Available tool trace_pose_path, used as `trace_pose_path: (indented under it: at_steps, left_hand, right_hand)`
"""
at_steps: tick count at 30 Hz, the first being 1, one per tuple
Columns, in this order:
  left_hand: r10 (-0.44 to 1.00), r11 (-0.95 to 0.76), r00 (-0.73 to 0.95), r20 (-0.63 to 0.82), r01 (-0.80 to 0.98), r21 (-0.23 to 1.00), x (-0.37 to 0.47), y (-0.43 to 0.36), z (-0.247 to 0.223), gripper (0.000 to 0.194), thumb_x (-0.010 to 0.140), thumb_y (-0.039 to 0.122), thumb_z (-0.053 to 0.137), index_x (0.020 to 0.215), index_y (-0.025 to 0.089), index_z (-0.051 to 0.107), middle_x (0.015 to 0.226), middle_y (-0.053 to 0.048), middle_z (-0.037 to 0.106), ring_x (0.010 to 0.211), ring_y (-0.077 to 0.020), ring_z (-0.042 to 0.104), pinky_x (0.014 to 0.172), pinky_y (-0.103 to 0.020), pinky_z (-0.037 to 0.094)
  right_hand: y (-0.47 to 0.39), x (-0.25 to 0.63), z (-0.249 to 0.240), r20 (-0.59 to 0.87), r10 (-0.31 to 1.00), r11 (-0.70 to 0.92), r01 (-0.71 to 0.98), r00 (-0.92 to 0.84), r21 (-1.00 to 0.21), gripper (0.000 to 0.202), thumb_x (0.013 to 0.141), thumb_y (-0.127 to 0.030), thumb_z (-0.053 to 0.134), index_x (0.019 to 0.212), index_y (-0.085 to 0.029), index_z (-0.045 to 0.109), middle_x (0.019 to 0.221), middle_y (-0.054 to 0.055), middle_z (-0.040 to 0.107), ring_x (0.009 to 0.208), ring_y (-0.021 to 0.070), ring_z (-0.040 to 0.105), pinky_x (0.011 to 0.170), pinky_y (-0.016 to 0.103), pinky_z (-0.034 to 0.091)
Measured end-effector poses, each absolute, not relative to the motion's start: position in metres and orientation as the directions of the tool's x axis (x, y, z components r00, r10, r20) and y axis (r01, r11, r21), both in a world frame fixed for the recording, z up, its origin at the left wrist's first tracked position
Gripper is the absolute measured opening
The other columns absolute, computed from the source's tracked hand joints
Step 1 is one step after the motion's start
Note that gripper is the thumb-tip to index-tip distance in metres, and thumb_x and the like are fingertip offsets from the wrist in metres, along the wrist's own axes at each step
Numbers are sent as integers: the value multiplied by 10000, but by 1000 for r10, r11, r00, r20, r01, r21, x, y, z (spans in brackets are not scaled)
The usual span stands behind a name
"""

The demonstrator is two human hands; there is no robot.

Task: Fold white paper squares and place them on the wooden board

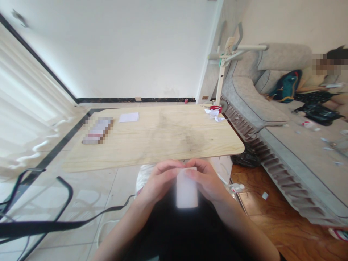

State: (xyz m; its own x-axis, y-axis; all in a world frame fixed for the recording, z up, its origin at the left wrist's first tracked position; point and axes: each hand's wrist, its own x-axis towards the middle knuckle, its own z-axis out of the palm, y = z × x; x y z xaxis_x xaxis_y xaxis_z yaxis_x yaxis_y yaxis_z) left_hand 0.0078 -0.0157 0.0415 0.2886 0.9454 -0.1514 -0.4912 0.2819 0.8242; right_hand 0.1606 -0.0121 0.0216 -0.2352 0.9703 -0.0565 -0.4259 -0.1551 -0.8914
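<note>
A white rectangular piece of paper (187, 190) is held close to my body, in front of the table's near edge. My left hand (163, 177) pinches its upper left side, and my right hand (205, 177) grips its upper right side with the thumb lying on top. Both sets of fingertips meet near the paper's top edge and are partly hidden behind it. Whether the paper is folded, I cannot tell.
On the wooden table (152, 137) lie a stack of white paper (129, 117), a blurred-out box-like item (98, 130), crumpled or folded white paper (214, 114) and a red-handled item (216, 108). A person (310, 81) sits on the grey sofa (258, 105) at right.
</note>
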Motion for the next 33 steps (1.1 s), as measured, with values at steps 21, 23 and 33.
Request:
trace_pose_path:
  at_steps: [21,23,33]
  left_hand:
    - [953,-146,285,103,134,980,2,-9,23,442,929,398,493,576,142,571,545,7,480,539,-112,440,488,-228,318]
    - [957,-131,274,96,116,985,1,-9,23,446,929,419,487,591,144,585,545,2,498,526,-115,445,482,-233,316]
    - [983,-56,181,44,64,996,-2,-9,21,397,874,386,558,553,158,605,521,-1,514,517,-126,432,480,-246,322]
  right_hand:
    - [-13,158,19,47,991,36,-90,-123,-995,139,791,-305,704,738,-188,652,643,-17,591,578,122,491,522,234,379]
    - [-13,158,18,35,992,21,-115,-124,-993,158,797,-328,707,744,-190,651,640,-19,586,577,123,487,524,237,377]
    - [-14,162,25,175,982,180,68,-69,-981,357,903,-363,574,596,-184,543,549,-30,468,543,122,425,514,261,315]
